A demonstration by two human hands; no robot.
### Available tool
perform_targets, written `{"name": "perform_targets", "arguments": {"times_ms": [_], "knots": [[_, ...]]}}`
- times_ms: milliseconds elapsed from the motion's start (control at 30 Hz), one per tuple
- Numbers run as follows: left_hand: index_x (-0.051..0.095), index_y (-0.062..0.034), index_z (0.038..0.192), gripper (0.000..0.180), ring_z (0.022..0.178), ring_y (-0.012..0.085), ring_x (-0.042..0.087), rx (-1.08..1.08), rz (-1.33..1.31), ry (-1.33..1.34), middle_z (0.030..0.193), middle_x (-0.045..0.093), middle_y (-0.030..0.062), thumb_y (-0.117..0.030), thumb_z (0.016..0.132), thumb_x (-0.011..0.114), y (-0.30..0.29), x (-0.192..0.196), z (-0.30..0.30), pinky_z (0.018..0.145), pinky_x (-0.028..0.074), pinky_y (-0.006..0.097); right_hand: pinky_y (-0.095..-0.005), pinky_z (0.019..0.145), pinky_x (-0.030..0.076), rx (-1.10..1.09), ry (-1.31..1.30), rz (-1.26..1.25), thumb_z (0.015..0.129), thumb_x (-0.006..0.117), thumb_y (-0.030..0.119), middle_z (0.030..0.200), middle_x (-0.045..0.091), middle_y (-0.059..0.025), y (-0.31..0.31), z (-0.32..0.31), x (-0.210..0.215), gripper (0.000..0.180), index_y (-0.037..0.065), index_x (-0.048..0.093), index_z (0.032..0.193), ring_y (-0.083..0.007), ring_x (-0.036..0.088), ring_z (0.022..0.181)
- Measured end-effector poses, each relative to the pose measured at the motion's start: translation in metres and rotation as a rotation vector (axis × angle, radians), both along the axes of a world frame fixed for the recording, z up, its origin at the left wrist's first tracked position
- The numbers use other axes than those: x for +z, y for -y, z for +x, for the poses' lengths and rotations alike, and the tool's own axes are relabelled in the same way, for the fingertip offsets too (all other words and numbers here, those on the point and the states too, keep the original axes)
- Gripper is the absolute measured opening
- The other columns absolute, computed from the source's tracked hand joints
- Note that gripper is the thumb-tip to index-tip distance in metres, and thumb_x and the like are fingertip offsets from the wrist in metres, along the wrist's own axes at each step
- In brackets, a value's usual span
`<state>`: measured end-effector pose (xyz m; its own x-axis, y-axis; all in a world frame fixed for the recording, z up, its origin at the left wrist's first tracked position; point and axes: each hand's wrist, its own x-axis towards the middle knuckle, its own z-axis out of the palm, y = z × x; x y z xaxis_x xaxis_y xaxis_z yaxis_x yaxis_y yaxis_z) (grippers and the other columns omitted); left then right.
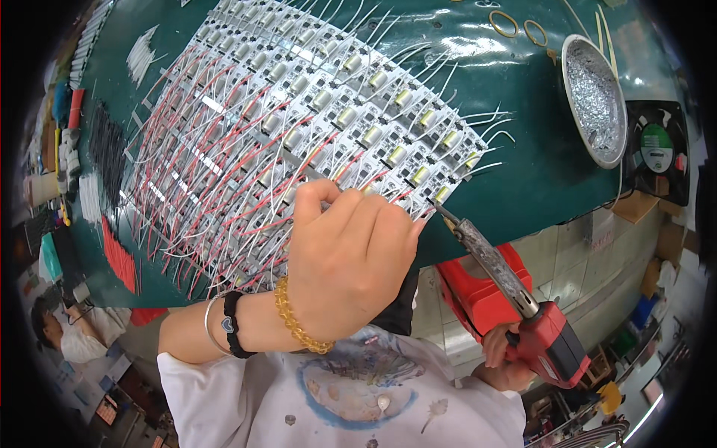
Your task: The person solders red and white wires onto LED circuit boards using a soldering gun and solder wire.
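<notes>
A large panel of small circuit boards (pixel 321 97) lies on the green table, each board bearing a silvery cylindrical part. Many thin red and white wires (pixel 224 160) stick out from its rows. My left hand (pixel 355 243) rests over the panel's near right part, knuckles up and fingers curled closed; their tips are hidden, so what they pinch does not show. In my right hand (pixel 502 358) is a red and black soldering gun (pixel 497 272). Its tip is at the panel's right corner, beside the last board, close to my left fingers.
A metal bowl (pixel 595 101) of silvery material stands at the right, near a black fan (pixel 656 153). Rubber bands (pixel 504 24) lie at the back. Bundles of black wires (pixel 110 153) and red wires (pixel 119 254) lie left. A red stool (pixel 485 287) stands below; another person (pixel 82 332) is at left.
</notes>
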<state>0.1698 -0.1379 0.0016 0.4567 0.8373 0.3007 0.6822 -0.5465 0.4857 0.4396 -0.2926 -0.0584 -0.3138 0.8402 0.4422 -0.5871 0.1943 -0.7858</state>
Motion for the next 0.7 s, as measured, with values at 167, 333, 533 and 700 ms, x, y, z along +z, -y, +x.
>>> {"name": "perform_targets", "arguments": {"times_ms": [167, 333, 533, 700], "knots": [[0.047, -0.007, 0.072, 0.019, 0.058, 0.0198, 0.044, 0.007, 0.058, -0.024, 0.063, 0.041, 0.0033, -0.008, 0.073, 0.066, 0.002, -0.003, 0.001, 0.064, 0.034, 0.037, -0.0235, 0.043, 0.04, -0.177, 0.069, -0.266, 0.05, 0.054, -0.005, 0.057, 0.05, -0.01, 0.016, -0.007, 0.003, 0.012, -0.004, 0.049, 0.061, -0.0168, 0.049, 0.045], [0.049, -0.0076, 0.073, 0.018, 0.057, 0.0196, 0.045, 0.017, 0.017, -0.016, 0.063, 0.045, 0.0024, -0.006, 0.072, 0.068, 0.002, -0.002, -0.002, 0.066, 0.033, 0.037, -0.0231, 0.04, 0.034, -0.229, 0.311, -0.538, 0.045, 0.052, -0.005, 0.055, 0.048, -0.009, 0.024, -0.006, 0.018, 0.012, -0.001, 0.048, 0.056, -0.0142, 0.045, 0.041], [0.053, -0.008, 0.075, 0.017, 0.057, 0.0196, 0.047, 0.017, -0.012, 0.007, 0.063, 0.049, 0.0015, -0.004, 0.071, 0.07, 0.002, 0.001, 0.001, 0.067, 0.033, 0.037, -0.0252, 0.039, 0.031, -0.363, 0.285, -0.312, 0.054, 0.055, -0.004, 0.054, 0.046, -0.0061, 0.03, -0.006, 0.015, 0.015, 0.002, 0.042, 0.057, -0.0137, 0.042, 0.04], [0.054, -0.008, 0.075, 0.016, 0.057, 0.0198, 0.047, 0.03, -0.013, 0.002, 0.063, 0.049, 0.0014, -0.005, 0.071, 0.07, 0.003, -0.001, 0.001, 0.067, 0.033, 0.036, -0.0276, 0.04, 0.036, -0.298, 0.361, -0.337, 0.081, 0.064, 0.043, 0.049, 0.049, -0.003, 0.001, -0.026, 0.036, 0.067, -0.007, 0.041, 0.118, -0.0133, 0.044, 0.039]]}}
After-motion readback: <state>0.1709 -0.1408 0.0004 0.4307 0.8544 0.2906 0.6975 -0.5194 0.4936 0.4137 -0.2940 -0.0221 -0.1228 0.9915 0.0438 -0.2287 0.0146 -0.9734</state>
